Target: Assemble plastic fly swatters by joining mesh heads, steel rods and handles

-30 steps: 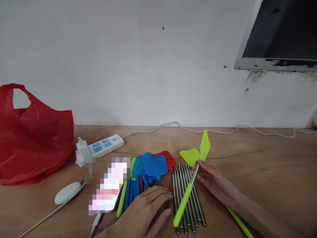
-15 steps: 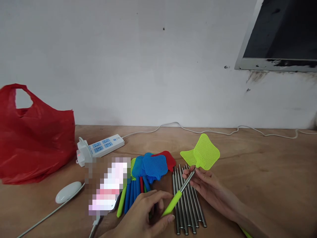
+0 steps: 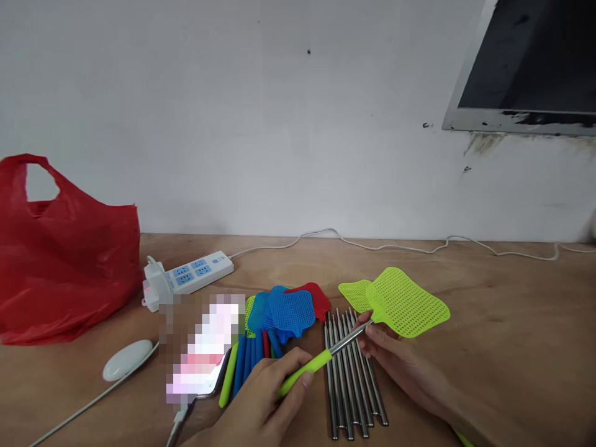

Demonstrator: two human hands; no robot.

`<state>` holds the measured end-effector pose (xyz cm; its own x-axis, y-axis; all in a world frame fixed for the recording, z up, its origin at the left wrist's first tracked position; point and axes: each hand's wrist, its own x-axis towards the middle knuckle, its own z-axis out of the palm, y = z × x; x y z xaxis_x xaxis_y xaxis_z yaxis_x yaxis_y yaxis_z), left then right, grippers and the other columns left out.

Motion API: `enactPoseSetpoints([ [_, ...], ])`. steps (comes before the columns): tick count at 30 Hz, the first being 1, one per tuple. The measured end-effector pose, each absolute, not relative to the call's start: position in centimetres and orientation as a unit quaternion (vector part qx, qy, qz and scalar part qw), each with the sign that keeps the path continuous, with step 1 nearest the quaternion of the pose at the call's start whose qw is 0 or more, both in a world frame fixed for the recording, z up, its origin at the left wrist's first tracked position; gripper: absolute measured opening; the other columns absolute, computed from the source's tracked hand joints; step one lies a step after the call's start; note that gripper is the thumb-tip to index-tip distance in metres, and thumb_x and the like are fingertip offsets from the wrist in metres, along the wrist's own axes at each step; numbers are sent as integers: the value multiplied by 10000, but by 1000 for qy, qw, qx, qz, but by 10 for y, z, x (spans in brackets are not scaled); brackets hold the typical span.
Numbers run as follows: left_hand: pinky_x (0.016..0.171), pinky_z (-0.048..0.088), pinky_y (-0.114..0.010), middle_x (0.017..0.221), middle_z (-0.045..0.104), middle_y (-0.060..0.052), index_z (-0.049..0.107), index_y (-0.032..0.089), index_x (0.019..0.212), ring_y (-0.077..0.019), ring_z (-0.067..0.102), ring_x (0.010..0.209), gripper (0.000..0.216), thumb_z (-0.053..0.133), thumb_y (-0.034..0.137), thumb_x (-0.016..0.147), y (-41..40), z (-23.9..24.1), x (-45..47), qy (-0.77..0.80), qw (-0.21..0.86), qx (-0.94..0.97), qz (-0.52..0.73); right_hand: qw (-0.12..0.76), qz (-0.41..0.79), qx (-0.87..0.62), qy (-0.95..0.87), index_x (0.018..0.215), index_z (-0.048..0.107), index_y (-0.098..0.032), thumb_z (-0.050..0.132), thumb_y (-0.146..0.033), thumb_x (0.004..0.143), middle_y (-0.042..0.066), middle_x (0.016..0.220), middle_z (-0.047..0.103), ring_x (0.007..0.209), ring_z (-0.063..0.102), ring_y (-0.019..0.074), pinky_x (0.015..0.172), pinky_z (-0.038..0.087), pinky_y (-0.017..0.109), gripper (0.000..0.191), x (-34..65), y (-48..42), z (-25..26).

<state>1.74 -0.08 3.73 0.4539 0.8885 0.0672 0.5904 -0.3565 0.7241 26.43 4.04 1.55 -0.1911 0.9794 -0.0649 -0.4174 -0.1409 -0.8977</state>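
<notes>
A lime-green fly swatter (image 3: 406, 302) with a steel shaft and green grip is held level above the wooden table (image 3: 512, 323). My left hand (image 3: 261, 406) is closed round its green grip. My right hand (image 3: 395, 360) pinches the steel shaft just below the mesh head. Under it lies a row of several bare steel rods (image 3: 351, 379). A second lime mesh head (image 3: 354, 294) lies flat behind the rods. Left of the rods sits a heap of blue, red and green swatters (image 3: 279, 316).
A red plastic bag (image 3: 65, 261) stands at the far left. A white power strip (image 3: 189, 276) with a cable runs along the wall. A white mouse (image 3: 126, 359) and a phone (image 3: 205, 354) lie front left. A dark framed panel (image 3: 526, 68) hangs upper right.
My left hand has risen from the table and gripped the green handle. The swatter has swung down to the right, its head turning from edge-on to flat.
</notes>
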Motion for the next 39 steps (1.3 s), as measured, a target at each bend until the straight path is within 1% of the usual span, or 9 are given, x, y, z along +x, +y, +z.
enactPoseSetpoints([
  [3,752,463,-285,914,673,-8,607,252,1047,-195,613,831,351,368,507,1013,0,40,18,472,322,797,196,516,673,-356,-392,854,755,-230,887,-474,646,-9,756,625,742,545,148,715,448,275,347,264,39,15],
  [7,738,440,-291,856,644,-10,585,236,971,-195,594,805,370,330,499,1023,0,42,19,477,321,799,179,509,673,-345,-411,848,731,-225,861,-474,687,-13,775,615,728,520,136,717,441,271,324,264,37,15],
  [15,740,427,-309,840,616,-17,551,229,904,-209,587,811,426,255,509,1029,3,44,17,477,310,804,176,501,657,-363,-430,834,709,-206,866,-472,666,-16,718,592,694,510,141,654,430,273,351,265,36,18],
  [18,712,412,-296,833,612,-9,552,235,931,-201,575,796,379,296,496,1029,5,43,18,478,305,803,183,499,655,-371,-430,848,707,-214,869,-481,653,-20,708,591,691,524,143,657,441,277,368,264,35,19],
  [22,652,380,-274,754,589,21,548,237,939,-171,537,695,307,355,458,1029,6,40,20,463,274,818,205,481,635,-391,-461,862,698,-221,851,-503,664,-10,700,613,674,568,164,633,459,301,377,261,32,19],
  [24,626,366,-267,727,577,29,551,236,919,-164,524,668,302,371,454,1026,6,38,20,454,266,827,200,474,623,-396,-480,873,694,-224,825,-510,696,-2,703,628,663,585,172,634,471,316,360,261,30,16],
  [28,617,362,-257,721,562,34,571,246,979,-165,515,671,272,411,463,1013,7,35,20,452,262,833,183,449,600,-405,-524,896,697,-239,778,-444,779,3,741,667,660,605,175,672,485,340,249,266,32,6],
  [35,597,369,-244,760,575,18,492,231,878,-153,519,662,186,374,305,1000,1,40,24,415,247,848,217,440,592,-406,-539,846,681,-232,783,-479,758,-9,694,655,618,614,175,663,496,346,281,262,30,12],
  [39,571,352,-243,711,550,29,481,234,848,-150,499,623,178,395,304,988,2,40,25,411,246,849,222,469,579,-395,-538,873,673,-237,765,-469,789,-21,689,641,632,611,173,693,488,345,263,260,27,9],
])
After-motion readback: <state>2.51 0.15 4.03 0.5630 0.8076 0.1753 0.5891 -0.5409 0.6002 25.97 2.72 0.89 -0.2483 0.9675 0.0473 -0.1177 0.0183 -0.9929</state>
